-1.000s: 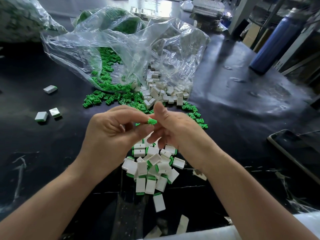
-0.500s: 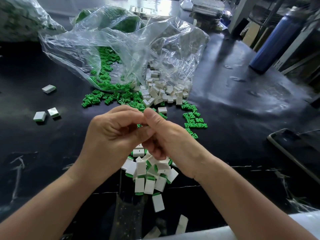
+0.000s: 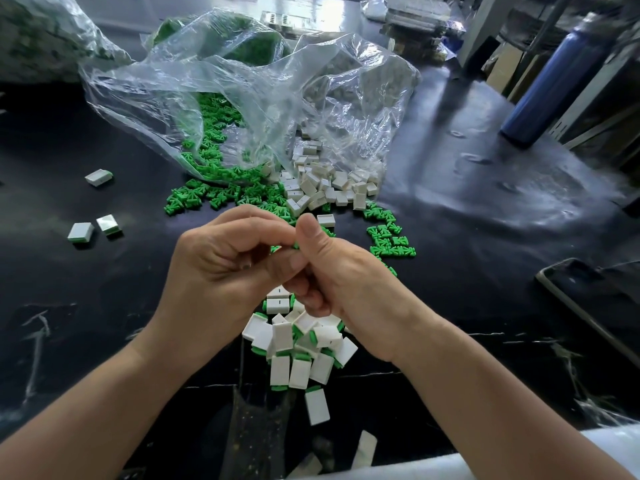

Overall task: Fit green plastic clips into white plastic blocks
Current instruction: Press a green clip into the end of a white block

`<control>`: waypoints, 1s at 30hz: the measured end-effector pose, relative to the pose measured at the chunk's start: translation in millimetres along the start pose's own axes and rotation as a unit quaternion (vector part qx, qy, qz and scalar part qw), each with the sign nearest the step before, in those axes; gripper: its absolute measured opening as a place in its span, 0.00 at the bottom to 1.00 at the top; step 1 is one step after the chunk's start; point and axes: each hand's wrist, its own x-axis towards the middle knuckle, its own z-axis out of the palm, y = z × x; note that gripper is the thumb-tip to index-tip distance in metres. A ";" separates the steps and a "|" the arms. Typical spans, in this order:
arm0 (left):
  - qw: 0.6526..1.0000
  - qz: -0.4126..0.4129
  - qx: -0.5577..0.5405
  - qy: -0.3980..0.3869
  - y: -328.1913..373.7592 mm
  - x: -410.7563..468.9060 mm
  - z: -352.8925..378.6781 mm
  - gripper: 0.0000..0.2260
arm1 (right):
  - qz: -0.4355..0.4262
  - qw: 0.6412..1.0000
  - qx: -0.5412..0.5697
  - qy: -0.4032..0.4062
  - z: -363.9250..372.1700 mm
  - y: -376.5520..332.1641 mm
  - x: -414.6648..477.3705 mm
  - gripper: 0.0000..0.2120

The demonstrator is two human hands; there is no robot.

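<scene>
My left hand (image 3: 221, 265) and my right hand (image 3: 332, 271) meet above the black table, fingers curled together round a small piece. Only a sliver of a green clip (image 3: 295, 244) shows between the fingertips; whether a white block is in there is hidden. Under my hands lies a heap of white blocks with green clips fitted (image 3: 301, 348). Loose green clips (image 3: 214, 195) spill from a clear plastic bag (image 3: 242, 98). Bare white blocks (image 3: 322, 188) lie at the bag's mouth. More green clips (image 3: 388, 240) lie to the right.
Three fitted blocks (image 3: 98, 177) (image 3: 80, 232) (image 3: 109, 224) lie apart on the left. A blue bottle (image 3: 550, 81) stands at the back right. A dark phone or tray (image 3: 588, 299) sits at the right edge. A white cloth (image 3: 450, 462) covers the near edge.
The green clip that stuck out between my fingertips is now almost fully hidden. Both hands have closed tighter together, with my right thumb over the left fingers.
</scene>
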 end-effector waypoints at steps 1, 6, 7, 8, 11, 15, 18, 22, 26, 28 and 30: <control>1.000 0.002 0.002 0.000 0.0 -0.3 -0.3 0.08 | 0.003 1.000 0.002 0.003 -0.2 0.0 0.0 0.23; 1.000 0.005 0.001 -0.006 -1.3 -1.0 -2.4 0.07 | 0.016 1.000 0.025 0.003 -3.1 3.0 0.2 0.21; 1.000 0.006 0.004 -0.008 -1.4 -0.8 -2.7 0.07 | 0.019 0.999 0.031 0.001 -3.3 2.7 0.2 0.20; 1.000 0.004 0.004 -0.009 -1.5 -0.7 -3.0 0.07 | 0.018 0.999 0.032 -0.001 -3.7 2.6 0.3 0.21; 1.000 -0.008 0.009 -0.010 -2.3 0.6 -2.0 0.07 | 0.014 1.000 0.025 -0.001 -2.4 1.9 0.6 0.23; 0.994 0.011 0.107 0.001 -2.5 0.4 0.6 0.10 | 0.057 0.998 0.022 0.035 -5.0 5.0 1.5 0.23; 0.990 -0.020 0.136 0.018 -4.4 1.1 -1.0 0.08 | 0.079 0.996 0.008 0.041 -6.4 8.6 2.9 0.23; 0.997 -0.034 0.064 0.005 -8.5 2.0 -4.7 0.09 | 0.089 0.995 0.048 0.024 -9.2 8.7 3.1 0.22; 0.999 -0.024 0.039 0.008 -10.5 2.3 -4.8 0.09 | 0.086 0.991 0.105 -0.006 -11.3 6.0 3.1 0.20; 1.000 -0.025 0.009 0.005 -9.8 2.1 -4.0 0.14 | 0.088 0.989 0.120 -0.015 -12.1 4.9 2.8 0.20; 1.000 -0.024 -0.012 -0.003 -9.1 2.0 -3.0 0.15 | 0.087 0.988 0.124 -0.021 -13.4 4.1 2.1 0.19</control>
